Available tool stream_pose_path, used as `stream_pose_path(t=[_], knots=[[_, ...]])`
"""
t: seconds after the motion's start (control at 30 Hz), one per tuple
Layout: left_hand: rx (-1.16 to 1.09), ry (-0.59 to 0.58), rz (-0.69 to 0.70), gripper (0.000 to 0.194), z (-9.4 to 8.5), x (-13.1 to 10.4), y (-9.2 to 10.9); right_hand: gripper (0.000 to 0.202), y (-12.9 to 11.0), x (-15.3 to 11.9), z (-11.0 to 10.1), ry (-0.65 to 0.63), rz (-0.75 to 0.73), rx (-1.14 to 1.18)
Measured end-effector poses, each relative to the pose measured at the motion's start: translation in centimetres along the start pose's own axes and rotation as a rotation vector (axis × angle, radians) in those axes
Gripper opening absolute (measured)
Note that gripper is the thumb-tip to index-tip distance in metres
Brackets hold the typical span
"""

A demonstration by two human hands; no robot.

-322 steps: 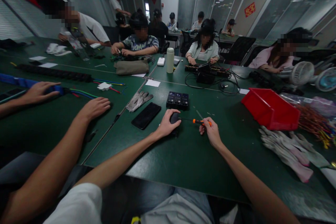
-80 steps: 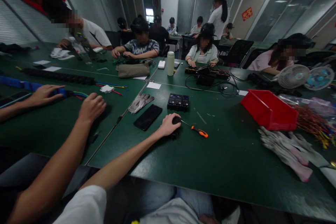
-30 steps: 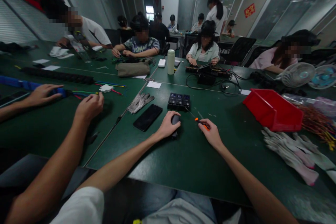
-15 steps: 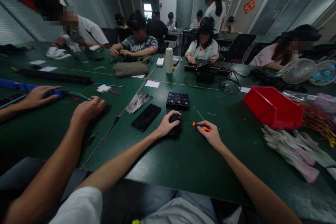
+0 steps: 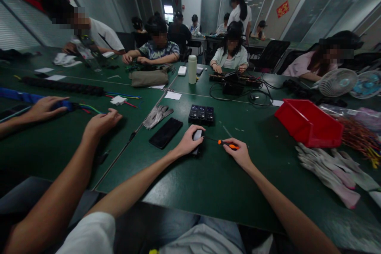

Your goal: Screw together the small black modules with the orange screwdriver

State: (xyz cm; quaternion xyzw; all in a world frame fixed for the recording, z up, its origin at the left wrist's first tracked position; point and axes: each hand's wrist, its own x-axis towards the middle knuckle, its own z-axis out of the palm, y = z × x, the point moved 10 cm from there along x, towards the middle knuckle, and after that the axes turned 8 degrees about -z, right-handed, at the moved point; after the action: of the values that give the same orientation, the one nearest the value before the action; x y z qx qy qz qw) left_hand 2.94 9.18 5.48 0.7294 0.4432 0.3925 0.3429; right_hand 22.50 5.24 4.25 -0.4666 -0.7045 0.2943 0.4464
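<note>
My left hand (image 5: 189, 141) is closed around a small dark block (image 5: 196, 151) on the green table; a pale, bright top face shows between thumb and fingers. My right hand (image 5: 238, 152) grips a screwdriver (image 5: 228, 144) with an orange and black handle. Its thin shaft points left, and the tip reaches the block's right side; whether it sits in a screw is too small to tell. Just beyond the block lies a black case (image 5: 201, 114) with several compartments. To the left of my left hand is a black phone (image 5: 166, 133).
A grey work glove (image 5: 157, 116) lies beyond the phone. On the right are a red bin (image 5: 309, 123), more gloves (image 5: 329, 170) and copper-coloured wires (image 5: 361, 139). At my left, a neighbour's hands (image 5: 102, 123) work on a wire bundle. A green bottle (image 5: 192, 69) stands farther back.
The block has tilted slightly in my left hand, so its top now looks pale instead of black. The screwdriver stays nearly in place. The neighbour's right hand has shifted slightly.
</note>
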Motion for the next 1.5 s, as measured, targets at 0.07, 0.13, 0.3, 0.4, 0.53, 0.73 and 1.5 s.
stream_pose_path(t=[0.07,0.13,0.3,0.4,0.53,0.73,1.5], knots=[[0.022,0.007,0.027,0.029,-0.2,-0.1,0.4,0.022,-0.2,0.0,0.0,0.002,-0.008,0.004],[0.037,0.012,0.043,0.03,-0.3,-0.2,0.7,0.023,-0.2,-0.1,-0.2,0.025,0.004,0.018],[0.068,0.005,0.045,0.031,-0.3,-0.6,1.3,0.031,0.7,-0.4,-0.3,0.069,0.095,0.12],[0.08,0.0,0.062,0.031,-0.3,-0.8,1.7,0.033,0.7,-0.4,0.1,0.036,0.106,0.166],[0.091,-0.002,0.082,0.032,-0.3,-0.9,2.0,0.033,0.9,-0.4,0.6,0.013,0.125,0.2],[0.089,-0.007,0.082,0.031,-0.2,-0.9,2.0,0.029,1.3,-0.5,1.2,-0.027,0.141,0.219],[0.078,0.021,0.048,0.029,-0.5,-0.7,1.0,0.031,1.4,-0.4,0.8,0.034,0.148,0.349]])
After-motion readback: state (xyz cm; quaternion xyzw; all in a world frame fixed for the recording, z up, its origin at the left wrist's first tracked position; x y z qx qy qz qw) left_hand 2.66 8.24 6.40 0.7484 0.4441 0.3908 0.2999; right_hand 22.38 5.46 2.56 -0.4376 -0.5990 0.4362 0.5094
